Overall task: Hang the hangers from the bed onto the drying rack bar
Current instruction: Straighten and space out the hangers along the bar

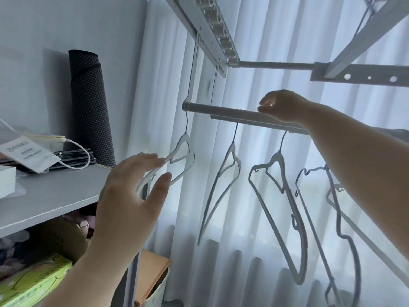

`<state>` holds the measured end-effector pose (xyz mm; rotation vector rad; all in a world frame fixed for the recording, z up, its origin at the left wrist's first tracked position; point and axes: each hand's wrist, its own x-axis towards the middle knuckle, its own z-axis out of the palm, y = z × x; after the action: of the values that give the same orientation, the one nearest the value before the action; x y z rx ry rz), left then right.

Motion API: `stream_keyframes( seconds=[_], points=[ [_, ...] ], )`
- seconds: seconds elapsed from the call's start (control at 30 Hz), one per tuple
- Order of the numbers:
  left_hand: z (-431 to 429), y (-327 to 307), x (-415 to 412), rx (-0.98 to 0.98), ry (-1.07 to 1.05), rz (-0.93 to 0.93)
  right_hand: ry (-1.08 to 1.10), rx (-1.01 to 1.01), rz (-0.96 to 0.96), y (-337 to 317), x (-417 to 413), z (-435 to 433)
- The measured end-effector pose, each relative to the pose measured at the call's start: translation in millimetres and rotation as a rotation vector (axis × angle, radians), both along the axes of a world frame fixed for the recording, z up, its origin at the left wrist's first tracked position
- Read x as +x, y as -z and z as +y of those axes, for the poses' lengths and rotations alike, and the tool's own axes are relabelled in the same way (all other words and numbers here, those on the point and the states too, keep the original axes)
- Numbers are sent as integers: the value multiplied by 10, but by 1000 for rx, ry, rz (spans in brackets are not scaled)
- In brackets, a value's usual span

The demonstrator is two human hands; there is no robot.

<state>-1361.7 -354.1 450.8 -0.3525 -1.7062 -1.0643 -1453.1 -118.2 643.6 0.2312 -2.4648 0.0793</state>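
Observation:
The grey drying rack bar (223,111) runs from centre left to the right under the rack frame. Several white hangers hang from it by their hooks. The leftmost hanger (183,151) hangs at the bar's left end, tilted toward me. My left hand (130,196) touches its lower edge, fingers and thumb spread around the wire. My right hand (281,105) is up at the bar, fingertips pinched together just above it; whether they hold a hook I cannot tell. Further hangers (230,173) (281,196) hang right of it.
A grey shelf (55,191) on the left carries a rolled dark mat (90,103), a charger cable and papers. A green box (33,282) lies beneath it. White curtains (254,251) hang behind the rack frame (358,74).

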Motion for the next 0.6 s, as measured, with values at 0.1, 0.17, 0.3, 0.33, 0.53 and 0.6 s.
stream_keyframes(
  seconds=[0.1, 0.17, 0.3, 0.33, 0.53, 0.6],
  points=[
    [223, -53, 192, -28, 34, 74, -9, -36, -28, 21, 55, 171],
    [383, -89, 315, -32, 78, 73, -7, -35, -57, 31, 89, 271],
    [786, -110, 492, -26, 242, -40, 0, -8, -107, 37, 149, 449],
    [896, -93, 519, -24, 294, -90, 2, 8, -119, 39, 168, 480],
    [1423, 86, 512, -156, 325, -341, -27, 88, -151, 59, 214, 608],
    [1524, 121, 495, -233, 267, -372, -41, 114, -146, 70, 208, 627]
  ],
)
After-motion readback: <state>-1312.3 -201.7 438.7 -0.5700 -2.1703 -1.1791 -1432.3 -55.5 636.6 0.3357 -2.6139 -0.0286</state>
